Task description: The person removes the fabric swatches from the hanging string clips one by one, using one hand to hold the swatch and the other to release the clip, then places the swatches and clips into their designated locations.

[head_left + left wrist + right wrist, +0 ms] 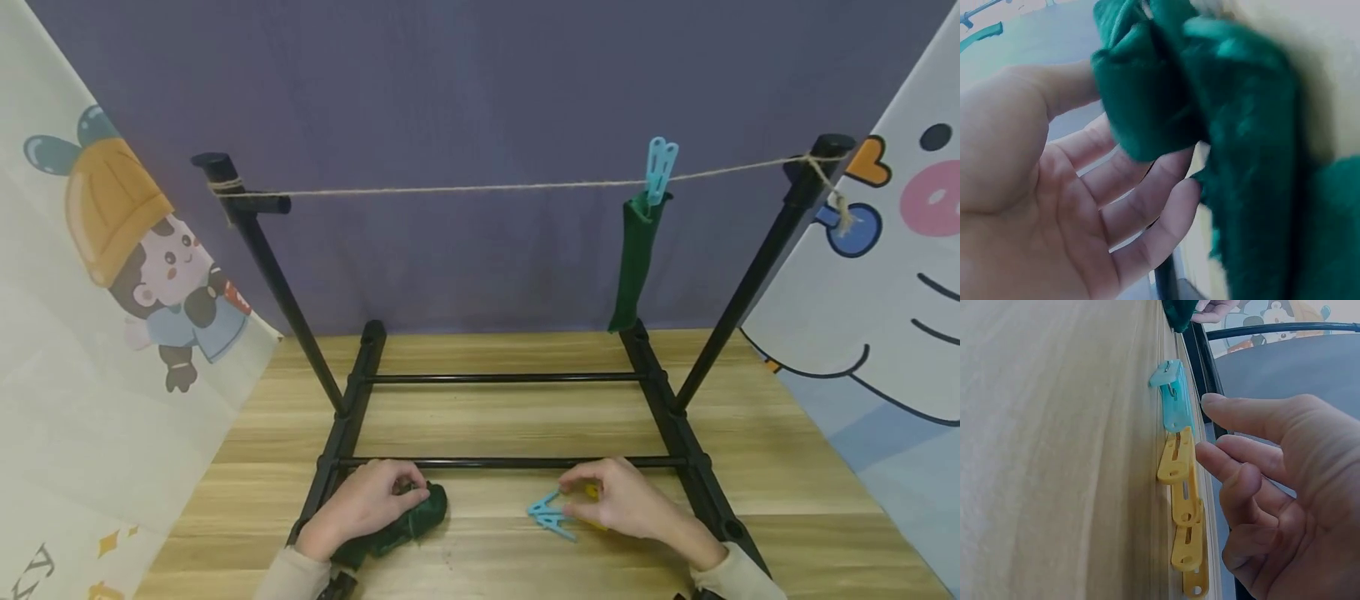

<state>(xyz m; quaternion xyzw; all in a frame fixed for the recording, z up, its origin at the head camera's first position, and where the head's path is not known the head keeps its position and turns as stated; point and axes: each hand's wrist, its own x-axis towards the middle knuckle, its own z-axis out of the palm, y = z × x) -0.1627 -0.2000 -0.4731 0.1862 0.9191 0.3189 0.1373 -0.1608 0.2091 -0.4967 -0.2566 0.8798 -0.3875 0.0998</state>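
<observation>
My left hand [367, 498] pinches a dark green cloth [426, 515] with thumb and forefinger at the front left, close over the table. In the left wrist view the bunched cloth [1241, 119] hides those fingertips, and the other fingers curve loosely beside it. At the front right, my right hand [621, 498] hovers by a light blue clothespin [549, 517], thumb and forefinger spread apart. The right wrist view has the blue clothespin [1175, 400] lying in a row with yellow clothespins [1186, 503]; a small gap separates them from the fingertips.
A twine line [450, 190] runs between two black posts [731, 308] of a rack. Near its right end, a blue clothespin [660, 171] holds a hanging green cloth [636, 258]. A black crossbar [487, 462] lies just beyond both hands. A purple backdrop [450, 100] stands behind.
</observation>
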